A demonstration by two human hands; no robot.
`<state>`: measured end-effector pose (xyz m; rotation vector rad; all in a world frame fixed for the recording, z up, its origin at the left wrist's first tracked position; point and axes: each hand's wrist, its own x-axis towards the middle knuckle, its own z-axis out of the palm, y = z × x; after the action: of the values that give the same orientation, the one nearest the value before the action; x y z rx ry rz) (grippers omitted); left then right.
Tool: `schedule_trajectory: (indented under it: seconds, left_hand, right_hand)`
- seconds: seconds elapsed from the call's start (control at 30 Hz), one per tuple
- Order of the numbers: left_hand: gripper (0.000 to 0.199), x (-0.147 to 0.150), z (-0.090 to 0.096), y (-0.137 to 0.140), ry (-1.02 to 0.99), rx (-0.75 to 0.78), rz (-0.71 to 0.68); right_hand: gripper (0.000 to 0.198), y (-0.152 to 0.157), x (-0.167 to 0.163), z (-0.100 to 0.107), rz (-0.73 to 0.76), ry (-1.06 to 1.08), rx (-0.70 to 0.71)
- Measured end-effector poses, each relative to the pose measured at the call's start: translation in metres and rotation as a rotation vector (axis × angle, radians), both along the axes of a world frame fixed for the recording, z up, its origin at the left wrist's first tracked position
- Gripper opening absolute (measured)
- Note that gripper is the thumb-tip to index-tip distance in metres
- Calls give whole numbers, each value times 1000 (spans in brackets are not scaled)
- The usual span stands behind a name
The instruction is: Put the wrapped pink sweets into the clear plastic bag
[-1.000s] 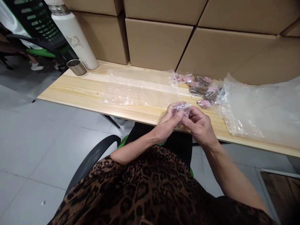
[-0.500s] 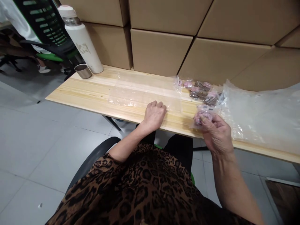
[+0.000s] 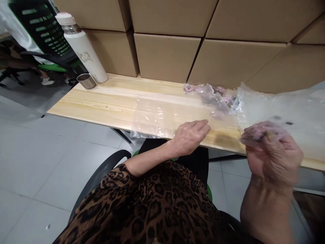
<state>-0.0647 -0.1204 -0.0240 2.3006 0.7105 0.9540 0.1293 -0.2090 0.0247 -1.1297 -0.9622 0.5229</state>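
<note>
Stacked cardboard boxes (image 3: 167, 54) line the wall behind a pale wooden table (image 3: 106, 101); grey floor tiles lie below. A large crumpled clear bag (image 3: 281, 108) lies at the table's right. A flat clear plastic sheet (image 3: 157, 118) lies at the near edge, the left hand (image 3: 190, 137) resting on it, fingers loosely extended. The right hand (image 3: 275, 156), blurred, appears closed around a small pink packet (image 3: 256, 132) in clear wrap. More pink packets (image 3: 215, 96) lie piled near the boxes. A white bottle (image 3: 82, 49) and a metal cup (image 3: 86, 81) stand at the far left.
</note>
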Motion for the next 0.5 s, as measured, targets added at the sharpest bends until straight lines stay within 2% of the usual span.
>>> schedule_trajectory:
  seconds: [0.1, 0.13, 0.2, 0.3, 0.4, 0.5]
  left_hand:
    - [23, 22, -12, 0, 162, 28, -166]
    - [24, 24, -15, 0, 168, 22, -195]
    - [41, 21, -18, -3, 56, -46, -183]
    - [66, 4, -12, -10, -246, -319, -93]
    - [72, -11, -1, -16, -443, -627, -75]
    - [72, -17, 5, -18, -519, -704, -84]
  right_hand:
    - [24, -4, -1, 6, -26, 12, 30]
    - [24, -3, -2, 4, -29, 35, 50]
    - [24, 1, -7, -2, -4, 98, 66]
    - [22, 12, -20, -15, 83, 172, 7]
    - [30, 24, -39, -27, 224, 202, -85]
    - [30, 32, -58, -35, 335, 146, -139]
